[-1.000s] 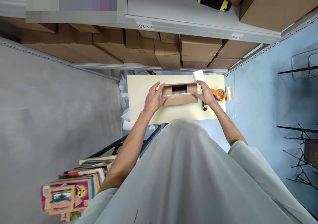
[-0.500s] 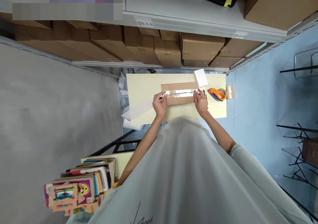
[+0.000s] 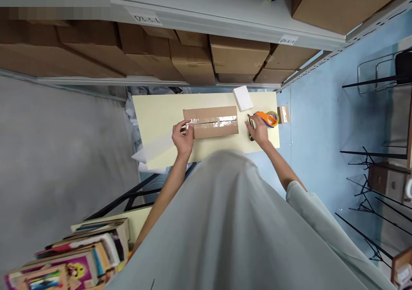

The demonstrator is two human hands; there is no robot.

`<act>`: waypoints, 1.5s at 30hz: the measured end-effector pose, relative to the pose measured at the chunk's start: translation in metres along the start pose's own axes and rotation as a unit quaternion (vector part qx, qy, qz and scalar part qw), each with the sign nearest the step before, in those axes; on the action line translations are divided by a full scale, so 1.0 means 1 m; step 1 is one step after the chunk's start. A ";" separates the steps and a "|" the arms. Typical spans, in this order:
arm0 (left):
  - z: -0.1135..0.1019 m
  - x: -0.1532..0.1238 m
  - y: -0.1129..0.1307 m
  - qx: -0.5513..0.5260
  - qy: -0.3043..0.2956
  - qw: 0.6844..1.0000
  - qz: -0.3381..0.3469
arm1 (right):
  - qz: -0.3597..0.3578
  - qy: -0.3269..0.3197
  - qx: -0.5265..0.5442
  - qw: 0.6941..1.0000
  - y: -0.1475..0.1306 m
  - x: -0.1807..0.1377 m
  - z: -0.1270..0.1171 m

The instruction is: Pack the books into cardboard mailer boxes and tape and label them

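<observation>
A long cardboard box (image 3: 210, 132) lies on the pale yellow table, with shiny clear tape along the seam on its top. My left hand (image 3: 183, 139) grips the box's left end between thumb and fingers. Off the box's right end, my right hand (image 3: 259, 130) hovers with thumb and fingers apart, holding nothing that I can see. Right by its fingertips lies a black and yellow utility knife (image 3: 251, 134), partly covered by the hand. Just beyond that hand sits an orange tape dispenser (image 3: 267, 118).
A small white box (image 3: 243, 98) stands at the table's back edge. Past the table's right end is a small brown carton (image 3: 283, 114). Shelves packed with cardboard boxes (image 3: 240, 56) run above the far side. Stacked books (image 3: 80, 255) sit at lower left.
My right hand has left the box's right end and moved right to the knife and tape dispenser. My left hand stays on the box. The whole view has shifted.
</observation>
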State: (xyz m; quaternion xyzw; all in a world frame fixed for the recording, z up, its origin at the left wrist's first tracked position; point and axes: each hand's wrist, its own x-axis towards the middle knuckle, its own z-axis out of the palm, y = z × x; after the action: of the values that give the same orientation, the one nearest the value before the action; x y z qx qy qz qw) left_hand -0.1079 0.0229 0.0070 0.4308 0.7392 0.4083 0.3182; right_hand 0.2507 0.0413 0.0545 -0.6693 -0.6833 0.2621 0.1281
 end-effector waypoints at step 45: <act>-0.026 0.006 0.010 -0.006 -0.115 0.993 0.039 | -0.002 -0.402 0.189 0.896 -0.163 0.057 -0.044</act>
State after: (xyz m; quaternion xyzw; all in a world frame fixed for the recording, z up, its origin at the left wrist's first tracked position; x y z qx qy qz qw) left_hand -0.1277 0.0229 0.0272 0.5014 0.6777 0.3731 0.3874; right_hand 0.1318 0.1109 0.1667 -0.4685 -0.6157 0.6327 -0.0330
